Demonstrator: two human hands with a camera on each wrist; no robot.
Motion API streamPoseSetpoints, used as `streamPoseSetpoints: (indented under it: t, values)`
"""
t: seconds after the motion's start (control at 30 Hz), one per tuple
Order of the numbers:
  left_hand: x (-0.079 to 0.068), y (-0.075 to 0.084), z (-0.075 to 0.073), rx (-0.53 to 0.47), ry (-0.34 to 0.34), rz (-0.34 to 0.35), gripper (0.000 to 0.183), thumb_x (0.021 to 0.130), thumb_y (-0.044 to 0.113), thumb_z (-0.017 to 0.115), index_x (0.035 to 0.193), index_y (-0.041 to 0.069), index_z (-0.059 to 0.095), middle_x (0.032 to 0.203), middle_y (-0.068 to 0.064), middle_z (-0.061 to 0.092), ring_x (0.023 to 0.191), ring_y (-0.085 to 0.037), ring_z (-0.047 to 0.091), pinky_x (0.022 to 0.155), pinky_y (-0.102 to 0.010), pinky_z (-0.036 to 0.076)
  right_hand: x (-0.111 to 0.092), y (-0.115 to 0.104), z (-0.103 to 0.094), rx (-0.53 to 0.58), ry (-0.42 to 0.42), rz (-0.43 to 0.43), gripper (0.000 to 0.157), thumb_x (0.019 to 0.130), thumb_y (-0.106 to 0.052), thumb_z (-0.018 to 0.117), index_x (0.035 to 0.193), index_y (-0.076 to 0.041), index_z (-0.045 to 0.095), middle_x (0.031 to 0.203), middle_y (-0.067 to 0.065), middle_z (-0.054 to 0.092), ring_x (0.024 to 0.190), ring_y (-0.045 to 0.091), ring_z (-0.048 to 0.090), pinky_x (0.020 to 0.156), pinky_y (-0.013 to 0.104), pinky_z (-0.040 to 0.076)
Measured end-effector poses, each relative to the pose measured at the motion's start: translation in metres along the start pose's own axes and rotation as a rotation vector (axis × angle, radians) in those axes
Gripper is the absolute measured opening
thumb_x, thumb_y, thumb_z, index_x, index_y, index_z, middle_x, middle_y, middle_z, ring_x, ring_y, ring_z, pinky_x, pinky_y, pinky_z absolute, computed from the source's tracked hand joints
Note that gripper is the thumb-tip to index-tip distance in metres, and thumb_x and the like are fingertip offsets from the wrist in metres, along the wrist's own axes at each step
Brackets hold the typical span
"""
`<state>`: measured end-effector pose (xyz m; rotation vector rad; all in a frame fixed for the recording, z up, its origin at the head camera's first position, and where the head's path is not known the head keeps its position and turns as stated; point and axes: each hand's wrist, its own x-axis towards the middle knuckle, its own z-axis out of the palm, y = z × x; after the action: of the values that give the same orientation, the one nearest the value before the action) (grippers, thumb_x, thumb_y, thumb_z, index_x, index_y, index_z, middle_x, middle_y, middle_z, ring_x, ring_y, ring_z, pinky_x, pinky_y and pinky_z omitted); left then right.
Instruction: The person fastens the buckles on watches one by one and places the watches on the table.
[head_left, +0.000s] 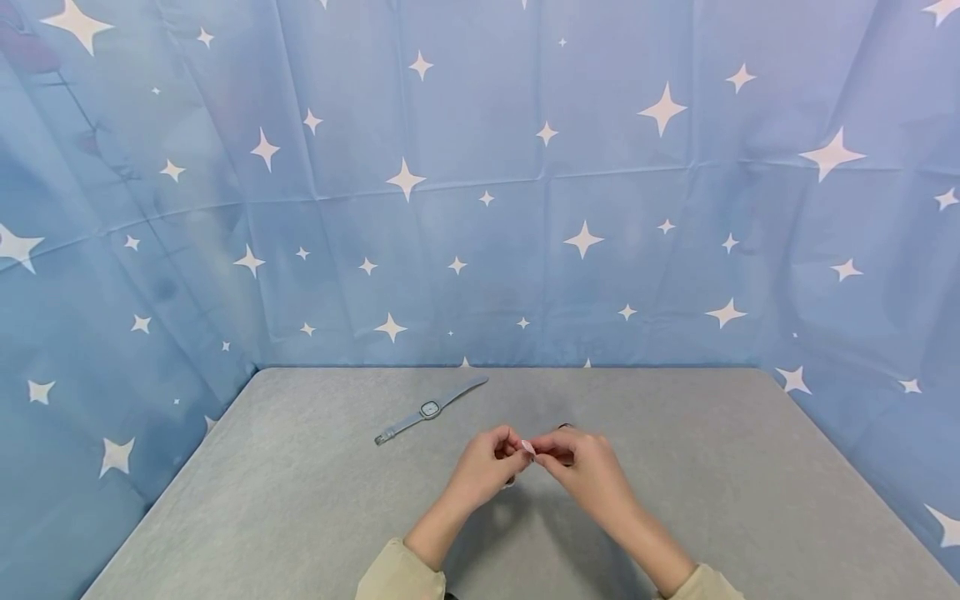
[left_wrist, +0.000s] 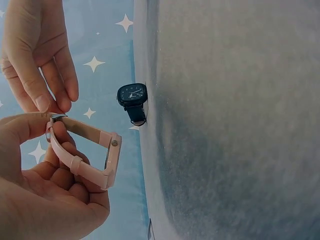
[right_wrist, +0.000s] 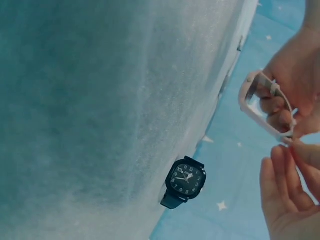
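Note:
A pink wristwatch (left_wrist: 114,157) with its strap bent into a loop is held in my left hand (left_wrist: 55,200), whose thumb and fingers grip it near the metal buckle (left_wrist: 59,118). My right hand (head_left: 588,467) meets it from the other side, thumb and fingertips pinching at the buckle end of the strap. In the head view the pink watch (head_left: 528,447) shows only as a small patch between the fingertips of both hands, the left hand (head_left: 480,468) hiding most of it. Both hands are raised over the grey table.
A light blue watch (head_left: 430,409) lies stretched out on the table (head_left: 300,500), left of and beyond the hands. A black watch (right_wrist: 185,178) with a dark dial rests on the table; the right hand mostly hides it in the head view. Star-patterned blue cloth (head_left: 480,208) surrounds the table.

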<state>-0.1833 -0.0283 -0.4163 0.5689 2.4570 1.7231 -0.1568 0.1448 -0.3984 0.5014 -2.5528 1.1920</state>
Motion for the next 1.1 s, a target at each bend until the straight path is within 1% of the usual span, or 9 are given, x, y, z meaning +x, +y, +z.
streamPoseSetpoints:
  t: [0.2, 0.33, 0.6, 0.8, 0.9, 1.0, 1.1]
  values:
    - [-0.0009, 0.0018, 0.0006, -0.027, 0.000, -0.009, 0.016, 0.093, 0.018, 0.065, 0.090, 0.002, 0.063, 0.071, -0.003, 0.058, 0.059, -0.007, 0.049, 0.054, -0.021, 0.042, 0.0001, -0.0010, -0.0005, 0.020, -0.008, 0.018, 0.015, 0.085, -0.001, 0.075, 0.096, -0.011, 0.078, 0.090, 0.003, 0.074, 0.080, 0.012, 0.073, 0.069, 0.012, 0.055]
    - [-0.0011, 0.0025, 0.0011, -0.034, 0.000, -0.009, 0.015, 0.093, 0.018, 0.064, 0.091, 0.003, 0.063, 0.073, -0.006, 0.060, 0.060, -0.007, 0.049, 0.054, -0.021, 0.042, 0.0000, -0.0015, -0.0009, 0.023, -0.012, 0.030, 0.015, 0.085, -0.002, 0.075, 0.096, -0.011, 0.078, 0.090, 0.003, 0.074, 0.080, 0.012, 0.073, 0.069, 0.012, 0.054]
    - [-0.0012, 0.0040, 0.0014, -0.067, -0.020, 0.001, 0.014, 0.095, 0.016, 0.062, 0.096, 0.002, 0.064, 0.083, -0.011, 0.066, 0.065, -0.010, 0.051, 0.056, -0.021, 0.044, 0.0006, 0.0000, -0.0003, 0.028, 0.002, 0.048, 0.013, 0.086, -0.002, 0.074, 0.096, -0.010, 0.077, 0.092, 0.004, 0.075, 0.080, 0.012, 0.073, 0.069, 0.014, 0.055]
    - [-0.0004, 0.0068, 0.0002, -0.076, -0.039, 0.026, 0.016, 0.092, 0.012, 0.064, 0.098, -0.002, 0.063, 0.086, -0.013, 0.066, 0.068, -0.005, 0.053, 0.058, -0.018, 0.046, 0.0028, 0.0018, -0.0013, 0.074, 0.023, 0.085, 0.013, 0.087, -0.001, 0.073, 0.097, -0.008, 0.076, 0.090, 0.004, 0.076, 0.079, 0.009, 0.071, 0.070, 0.016, 0.056]
    - [-0.0007, 0.0077, -0.0004, -0.090, -0.037, 0.021, 0.019, 0.089, 0.009, 0.066, 0.103, -0.003, 0.061, 0.090, -0.014, 0.066, 0.070, -0.005, 0.054, 0.060, -0.018, 0.047, 0.0034, 0.0026, -0.0025, 0.097, 0.021, 0.097, 0.012, 0.087, -0.002, 0.073, 0.098, -0.007, 0.076, 0.089, 0.004, 0.076, 0.079, 0.007, 0.070, 0.071, 0.017, 0.057]
    - [-0.0008, 0.0077, -0.0009, -0.076, -0.024, 0.017, 0.021, 0.090, 0.010, 0.067, 0.107, -0.001, 0.060, 0.094, -0.014, 0.067, 0.073, -0.006, 0.054, 0.061, -0.019, 0.047, 0.0040, 0.0040, -0.0036, 0.123, 0.015, 0.106, 0.012, 0.088, -0.002, 0.073, 0.099, -0.006, 0.076, 0.089, 0.004, 0.075, 0.079, 0.006, 0.069, 0.071, 0.018, 0.057]
    - [-0.0007, 0.0074, -0.0012, -0.082, -0.013, 0.029, 0.020, 0.093, 0.012, 0.067, 0.107, 0.000, 0.060, 0.097, -0.015, 0.068, 0.076, -0.007, 0.056, 0.064, -0.020, 0.048, 0.0044, 0.0050, -0.0042, 0.145, 0.013, 0.128, 0.013, 0.088, -0.002, 0.072, 0.100, -0.006, 0.075, 0.091, 0.004, 0.075, 0.079, 0.005, 0.068, 0.073, 0.018, 0.057]
